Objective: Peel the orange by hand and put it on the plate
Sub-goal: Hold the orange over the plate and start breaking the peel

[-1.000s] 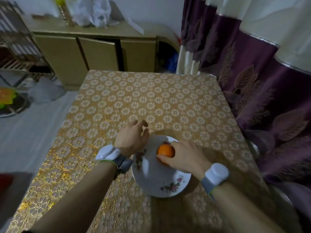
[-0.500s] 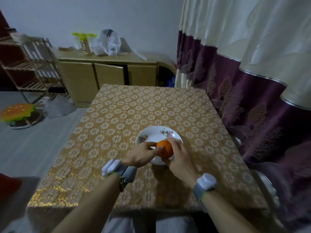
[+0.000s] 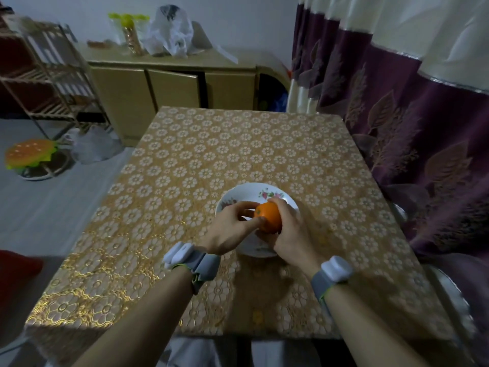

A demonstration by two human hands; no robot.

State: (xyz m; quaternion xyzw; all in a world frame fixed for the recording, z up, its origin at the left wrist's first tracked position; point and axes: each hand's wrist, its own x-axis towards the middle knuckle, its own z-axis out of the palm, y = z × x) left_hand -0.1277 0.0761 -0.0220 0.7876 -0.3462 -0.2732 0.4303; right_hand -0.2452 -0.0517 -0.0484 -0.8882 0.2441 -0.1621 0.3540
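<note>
An unpeeled orange [image 3: 268, 217] is held above a white flowered plate [image 3: 254, 193] on the gold-patterned table [image 3: 185, 181]. My right hand [image 3: 293, 234] grips the orange from the right and underneath, fingers curled round it. My left hand [image 3: 230, 229] comes in from the left, its thumb and fingertips pinching the orange's left side near the green stem spot. Both wrists wear grey bands with white devices.
A purple and cream curtain [image 3: 410, 115] hangs close along the table's right edge. Behind the table stands a low wooden cabinet [image 3: 172, 86] with bags on top. A wooden rack [image 3: 45, 75] and a burger-shaped stool [image 3: 29, 154] stand on the floor at left.
My left hand moved from beside the plate onto the orange. My right hand lifted the orange off the plate. The view pulled back and up.
</note>
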